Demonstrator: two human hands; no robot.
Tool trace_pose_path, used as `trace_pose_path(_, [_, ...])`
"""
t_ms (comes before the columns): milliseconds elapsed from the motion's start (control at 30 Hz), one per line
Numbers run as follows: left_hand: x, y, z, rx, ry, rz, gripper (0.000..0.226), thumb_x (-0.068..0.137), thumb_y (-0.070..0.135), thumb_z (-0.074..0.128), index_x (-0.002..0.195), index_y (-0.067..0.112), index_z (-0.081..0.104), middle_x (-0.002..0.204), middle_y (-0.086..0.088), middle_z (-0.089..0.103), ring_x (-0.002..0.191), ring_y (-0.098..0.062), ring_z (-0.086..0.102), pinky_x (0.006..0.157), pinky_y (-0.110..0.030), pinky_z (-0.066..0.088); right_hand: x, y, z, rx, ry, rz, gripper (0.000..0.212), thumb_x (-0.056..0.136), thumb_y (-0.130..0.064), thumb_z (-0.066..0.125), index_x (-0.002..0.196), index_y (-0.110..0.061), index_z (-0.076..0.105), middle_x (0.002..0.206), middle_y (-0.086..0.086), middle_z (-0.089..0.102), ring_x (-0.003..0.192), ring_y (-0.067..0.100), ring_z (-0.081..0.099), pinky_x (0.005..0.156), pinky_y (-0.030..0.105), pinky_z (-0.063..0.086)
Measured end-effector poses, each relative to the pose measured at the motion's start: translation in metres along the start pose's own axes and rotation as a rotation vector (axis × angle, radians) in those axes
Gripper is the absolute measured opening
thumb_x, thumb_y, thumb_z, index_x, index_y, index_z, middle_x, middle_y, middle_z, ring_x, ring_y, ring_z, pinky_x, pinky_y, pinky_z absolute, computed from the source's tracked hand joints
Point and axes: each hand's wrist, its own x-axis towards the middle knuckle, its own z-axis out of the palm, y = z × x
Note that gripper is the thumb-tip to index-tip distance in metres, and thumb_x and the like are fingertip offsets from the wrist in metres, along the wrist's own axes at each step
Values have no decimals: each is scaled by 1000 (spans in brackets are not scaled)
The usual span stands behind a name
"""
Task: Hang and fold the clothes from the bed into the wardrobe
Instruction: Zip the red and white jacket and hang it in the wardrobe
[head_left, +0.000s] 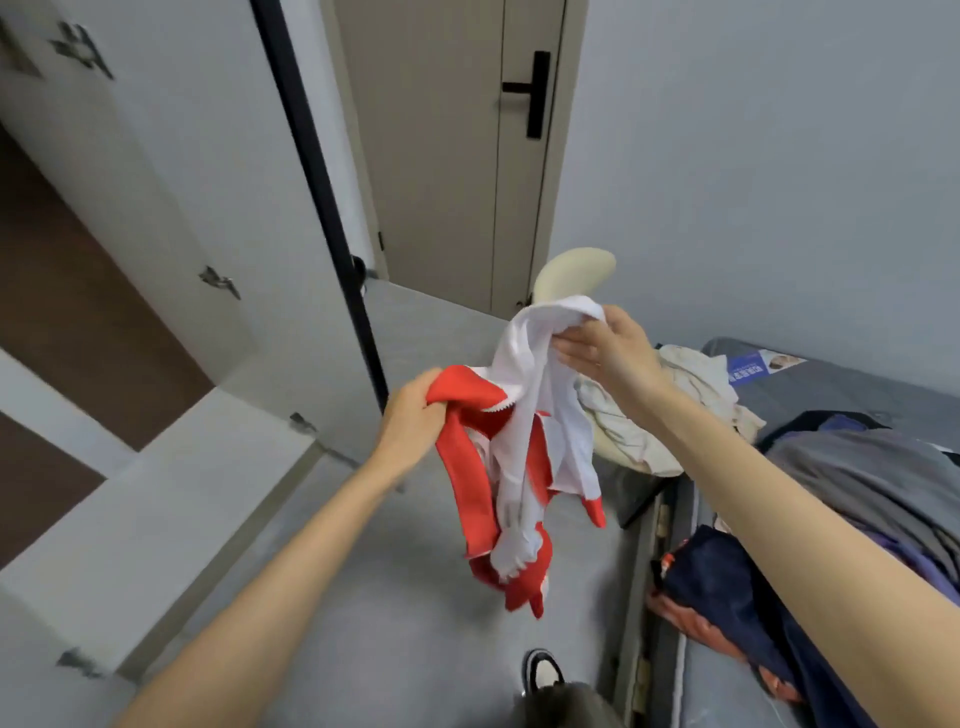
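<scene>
Bed (857, 384) cropped; left hand (410, 415), right hand (608, 348) clutch garment (524, 364).

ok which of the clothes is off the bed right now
The red and white garment, gripped by the left hand and right hand above the floor; the grey garment and navy garment lie on the bed.

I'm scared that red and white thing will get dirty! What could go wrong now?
1. The red and white garment hangs twisted and bunched between the left hand and the right hand; folded like this, it would likely crease.
2. Its lower end dangles over the floor near a shoe; a slipped grip could drop it there.
3. The dark blue garment lies at the edge of the bed and might slide off.
</scene>
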Motion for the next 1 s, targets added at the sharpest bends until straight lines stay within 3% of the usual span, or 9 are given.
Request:
trace_pose_path(67, [-3, 7, -21, 19, 1, -12, 40, 78, 0, 41, 86, 25, 71, 83, 5, 71, 80, -10, 64, 69, -20, 47, 0, 11, 20, -198, -139, 18, 18, 96, -10, 52, 114, -14, 54, 113, 12, 64, 104, 22, 63, 92, 34, 50])
trace_pose_path(167, [-6, 7, -47, 0, 97, -110, 37, 82, -6, 43, 78, 22, 68, 73, 2, 66, 70, -16, 58, 64, -26, 45, 1, 22, 54, -265, -345, 48, 40, 94, -2, 55, 128, -17, 41, 107, 3, 63, 98, 14, 59, 86, 31, 50])
trace_pose_path(300, [-15, 15, -70, -82, 178, -171, 38, 86, -3, 49, 69, 27, 64, 64, 9, 61, 62, -5, 53, 67, -27, 42, 2, 27, 88, -530, -514, 73, 21, 87, 5, 57, 89, -14, 48, 85, 5, 57, 76, 15, 56, 73, 31, 52])
trace_pose_path(367, [-21, 21, -74, -86, 133, -151, 33, 88, -3, 50, 70, 22, 63, 63, 4, 60, 62, -7, 53, 66, -28, 41, 2, 30, 98, -724, -785, 129, 18, 86, 3, 59, 94, -13, 54, 97, 5, 60, 85, 15, 59, 80, 32, 53])
trace_pose_path(467, [-22, 34, -86, -122, 145, -133, 24, 89, -1, 52, 73, 14, 63, 61, 4, 60, 59, -5, 54, 62, -23, 42, -4, 35, 114, -766, -1109, 94, 42, 84, -10, 71, 122, -14, 55, 124, -2, 60, 110, 11, 60, 95, 31, 51])
trace_pose_path(600, [-17, 60, -107, -191, 207, -99, 16, 94, 5, 53, 84, 9, 64, 59, 10, 65, 55, 3, 61, 55, -12, 48, -17, 36, 143, -451, -964, -1, 27, 91, -13, 65, 112, 4, 64, 106, 16, 71, 88, 17, 70, 85, 29, 57])
trace_pose_path(767, [-20, 73, -139, -252, 254, -34, 31, 99, 7, 48, 130, 6, 53, 125, -3, 61, 109, -11, 60, 93, -26, 49, -5, 11, 162, -294, -832, -46, 37, 94, -15, 60, 98, 22, 60, 92, 30, 69, 73, 25, 72, 74, 31, 60])
trace_pose_path(900, [-35, 50, -141, -55, 370, -69, 36, 88, 9, 65, 121, 14, 53, 108, -1, 59, 83, -8, 54, 78, -14, 44, 2, -10, 171, -112, -729, -11, 37, 95, -14, 59, 95, 23, 58, 84, 30, 69, 64, 19, 72, 67, 26, 60])
trace_pose_path(1000, [-55, 20, -126, 126, 201, -208, 57, 77, 24, 78, 121, 22, 42, 108, 7, 52, 88, -8, 53, 75, -12, 46, 2, -25, 177, 24, -761, 12, 35, 95, -13, 58, 100, 22, 61, 77, 22, 72, 68, 22, 72, 66, 25, 59])
